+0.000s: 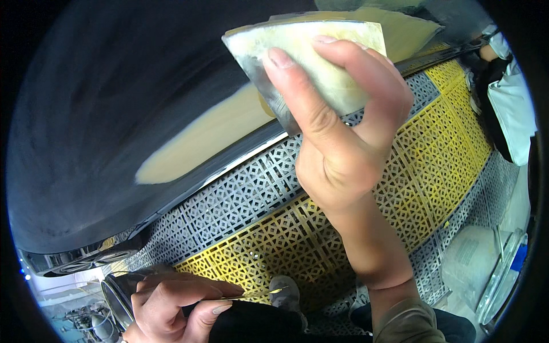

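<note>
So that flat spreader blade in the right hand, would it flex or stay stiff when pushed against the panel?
The spreader looks thin and flat, so probably springy, not rigid. The right hand pinches it easily, suggesting it is light. Its pale filler smear may make it slippery.

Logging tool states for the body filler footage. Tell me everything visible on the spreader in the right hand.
The spreader is a flat, thin blade, wedge-shaped, with a straight top edge and rounded corners. It looks like grey metal, its face mostly coated in pale cream filler, bare along the left edge. The right hand pinches it, thumb on the near face, fingers curled over from the right. It is held up, tilted, before the dark car panel, near the cream filler patch; whether it touches the panel cannot be told.
</note>
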### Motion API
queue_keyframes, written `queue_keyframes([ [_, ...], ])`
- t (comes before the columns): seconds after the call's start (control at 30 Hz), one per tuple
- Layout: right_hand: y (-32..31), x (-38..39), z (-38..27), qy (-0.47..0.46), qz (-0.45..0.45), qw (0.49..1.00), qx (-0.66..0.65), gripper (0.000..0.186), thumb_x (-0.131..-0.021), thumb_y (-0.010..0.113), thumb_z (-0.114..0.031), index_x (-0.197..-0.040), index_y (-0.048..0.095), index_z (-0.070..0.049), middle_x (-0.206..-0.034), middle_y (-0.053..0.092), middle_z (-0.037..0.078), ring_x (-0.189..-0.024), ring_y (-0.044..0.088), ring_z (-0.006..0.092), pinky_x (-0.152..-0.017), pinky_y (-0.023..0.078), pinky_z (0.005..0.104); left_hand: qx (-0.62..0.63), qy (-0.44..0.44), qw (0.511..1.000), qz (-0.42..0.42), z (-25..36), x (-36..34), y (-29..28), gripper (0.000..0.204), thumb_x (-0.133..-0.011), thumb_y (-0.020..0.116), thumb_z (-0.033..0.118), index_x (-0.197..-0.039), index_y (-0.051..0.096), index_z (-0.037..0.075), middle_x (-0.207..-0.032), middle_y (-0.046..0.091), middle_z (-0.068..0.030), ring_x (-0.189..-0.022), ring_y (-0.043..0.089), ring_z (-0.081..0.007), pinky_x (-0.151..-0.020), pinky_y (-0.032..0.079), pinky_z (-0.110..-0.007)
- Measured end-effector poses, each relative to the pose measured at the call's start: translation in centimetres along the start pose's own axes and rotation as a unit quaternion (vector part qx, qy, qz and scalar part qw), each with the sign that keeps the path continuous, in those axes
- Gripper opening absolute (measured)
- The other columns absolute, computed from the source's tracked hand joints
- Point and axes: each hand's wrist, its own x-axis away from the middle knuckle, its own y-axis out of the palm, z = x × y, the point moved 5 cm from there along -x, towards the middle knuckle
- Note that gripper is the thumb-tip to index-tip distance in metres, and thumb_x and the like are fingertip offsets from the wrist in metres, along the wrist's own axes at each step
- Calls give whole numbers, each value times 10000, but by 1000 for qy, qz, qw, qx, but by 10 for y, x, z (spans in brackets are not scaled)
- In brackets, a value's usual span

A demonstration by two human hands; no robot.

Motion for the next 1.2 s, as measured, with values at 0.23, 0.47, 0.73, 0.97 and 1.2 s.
queue_keyframes([
  [0.23,8,36,-5,14,-41,999,3,275,-810,807,-165,-1081,840,-199,-1194,644,16,-1155,555,250,-1046,405,447,17,-11,1000,14,-10,4,-2,339,-983,734,264,-988,529,-7,-807,732,-215,-747,764,-291,-665,608,-360],
  [0.47,11,78,7,42,-76,996,1,239,-778,774,-226,-1006,841,-257,-1167,674,-54,-1191,562,185,-1134,339,440,51,-16,998,31,-14,7,1,350,-987,729,267,-991,520,-15,-817,720,-219,-737,753,-285,-668,601,-361],
  [0.73,14,110,20,41,-99,994,15,219,-806,762,-219,-997,836,-297,-1157,662,-78,-1186,562,174,-1136,349,438,1,25,999,-34,7,-5,-8,178,-942,753,20,-1062,629,-21,-1008,718,-138,-827,670,-144,-745,529,-260],
  [0.97,-2,108,24,59,-139,987,59,238,-785,823,-233,-1011,823,-307,-1145,667,-45,-1175,564,191,-1086,373,455,-12,-21,999,33,-5,5,-1,347,-980,739,268,-1005,529,-8,-828,725,-213,-750,756,-263,-677,599,-338],
  [1.2,-27,31,-24,22,-115,993,-3,289,-833,802,-259,-1118,806,-299,-1257,608,-4,-1213,508,249,-1105,356,459,0,2,1000,21,-6,1,1,337,-979,741,252,-1006,532,-11,-828,738,-197,-764,768,-265,-677,605,-327],
])
